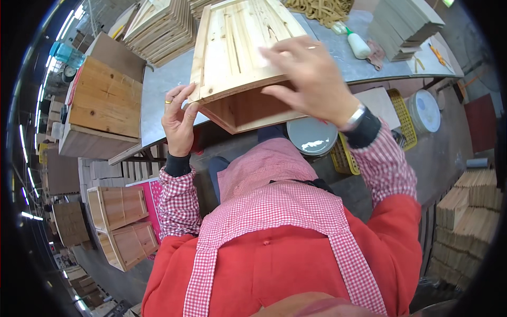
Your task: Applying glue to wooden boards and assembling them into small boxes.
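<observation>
A pale wooden box (248,63) lies on the metal-topped table, its slatted panel upward and its open end facing me. My left hand (179,117) pinches the box's near left corner between thumb and fingers, a ring on one finger. Over the near right part of the box is my right hand (317,79), slightly blurred. Its fingers stretch above the slatted panel and its thumb stands apart beside the open end. I see nothing held in it, and cannot tell whether it touches the wood.
Stacked wooden panels (161,33) stand behind left, beside a larger wooden box (108,98). Behind right are a glue bottle (358,45), a rag (375,55), tan strips (322,9) and stacked boards (404,26). A lidded bucket (311,136) and yellow crate (344,158) sit below the table edge.
</observation>
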The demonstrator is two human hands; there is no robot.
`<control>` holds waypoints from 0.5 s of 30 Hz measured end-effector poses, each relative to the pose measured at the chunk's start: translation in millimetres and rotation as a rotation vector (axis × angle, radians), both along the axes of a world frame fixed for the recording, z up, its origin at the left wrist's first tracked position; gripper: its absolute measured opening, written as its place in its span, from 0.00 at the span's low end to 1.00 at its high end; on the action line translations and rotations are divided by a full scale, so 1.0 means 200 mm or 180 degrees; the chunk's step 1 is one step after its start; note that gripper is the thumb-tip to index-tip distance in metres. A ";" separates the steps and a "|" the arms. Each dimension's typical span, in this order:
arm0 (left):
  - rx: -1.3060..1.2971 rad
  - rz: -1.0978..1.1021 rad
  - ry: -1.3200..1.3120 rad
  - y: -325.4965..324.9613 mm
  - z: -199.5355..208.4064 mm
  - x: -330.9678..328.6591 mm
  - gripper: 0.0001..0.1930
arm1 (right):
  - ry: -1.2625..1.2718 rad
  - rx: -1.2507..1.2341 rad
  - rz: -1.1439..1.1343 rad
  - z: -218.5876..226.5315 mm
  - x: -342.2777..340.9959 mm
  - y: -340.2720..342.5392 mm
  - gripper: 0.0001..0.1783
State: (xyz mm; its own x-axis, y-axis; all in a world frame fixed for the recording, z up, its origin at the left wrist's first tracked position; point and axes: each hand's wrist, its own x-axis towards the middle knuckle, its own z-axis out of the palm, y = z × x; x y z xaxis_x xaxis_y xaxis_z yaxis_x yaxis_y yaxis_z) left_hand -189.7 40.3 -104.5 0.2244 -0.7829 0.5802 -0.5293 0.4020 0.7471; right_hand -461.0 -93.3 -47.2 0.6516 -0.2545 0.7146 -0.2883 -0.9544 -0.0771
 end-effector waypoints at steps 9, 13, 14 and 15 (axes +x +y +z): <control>0.0289 -0.0245 0.0087 0.02 0.07 -0.01 0.18 | -0.1252 0.2128 0.0560 -0.25 -0.28 -0.17 0.21; 0.0435 -0.0172 -0.0019 0.03 0.09 0.00 0.18 | -0.1268 0.2405 0.0613 -0.22 -0.26 -0.16 0.21; 0.0431 -0.0181 -0.0044 0.03 0.10 0.00 0.18 | -0.1222 0.2320 0.0583 -0.21 -0.25 -0.16 0.21; 0.0434 -0.0193 -0.0063 0.03 0.10 -0.01 0.18 | -0.1171 0.2243 0.0546 -0.21 -0.26 -0.15 0.21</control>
State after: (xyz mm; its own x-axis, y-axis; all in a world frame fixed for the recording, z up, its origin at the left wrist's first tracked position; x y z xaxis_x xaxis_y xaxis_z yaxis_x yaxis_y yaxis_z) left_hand -191.1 46.9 -84.4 0.1639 -0.8666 0.4714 -0.5223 0.3291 0.7867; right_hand -512.6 -124.1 -88.3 0.4771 -0.6425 0.5996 0.0183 -0.6749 -0.7377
